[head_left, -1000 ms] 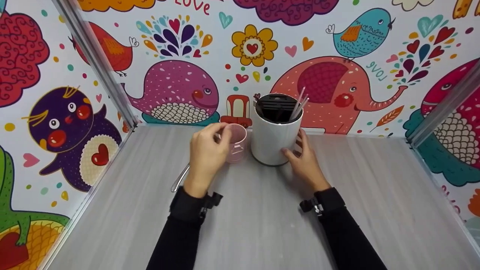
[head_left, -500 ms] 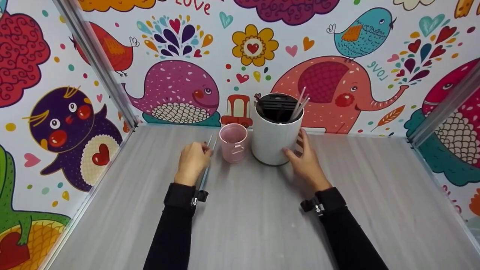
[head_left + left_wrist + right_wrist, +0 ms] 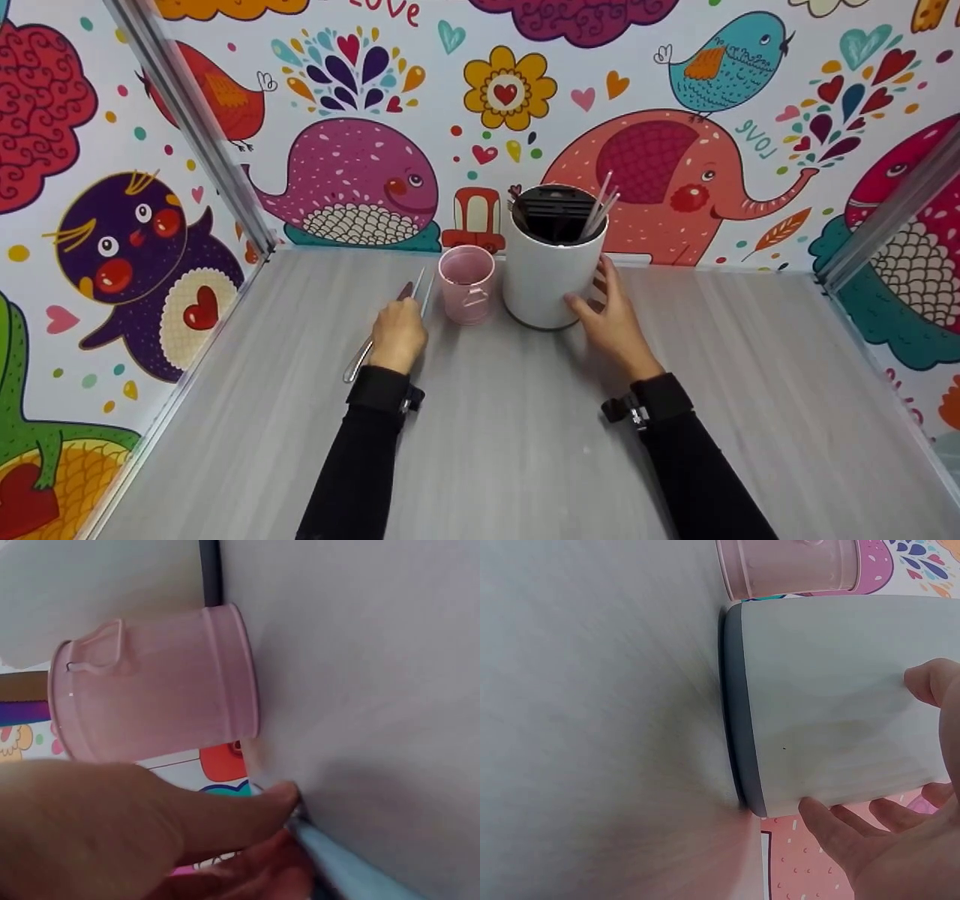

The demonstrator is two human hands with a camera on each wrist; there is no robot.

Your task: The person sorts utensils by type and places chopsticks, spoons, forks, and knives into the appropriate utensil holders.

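My left hand (image 3: pixel 397 335) rests on the table left of a small pink cup (image 3: pixel 466 285) and pinches a thin metal utensil (image 3: pixel 357 365). The utensil's rounded end points toward me and its slim tip (image 3: pixel 420 285) reaches past my fingers toward the cup. In the left wrist view my fingertips (image 3: pixel 281 802) press a pale, thin shaft (image 3: pixel 341 870) against the tabletop, with the pink cup (image 3: pixel 150 690) just beyond. My right hand (image 3: pixel 609 315) grips the right side of a white cylindrical holder (image 3: pixel 551 281); thumb (image 3: pixel 930 682) and fingers (image 3: pixel 840 829) wrap round the holder (image 3: pixel 825 697). Pink sticks (image 3: pixel 598 206) stand in its black insert.
The grey table (image 3: pixel 510 450) is walled on three sides by panels with colourful cartoon animals (image 3: pixel 360 180). Metal corner posts (image 3: pixel 195 127) run along the left and right. Cup and holder stand close together near the back wall.
My left hand left the pink cup's rim, dropped to the table left of it and took hold of the metal utensil. My right hand stayed on the white holder.
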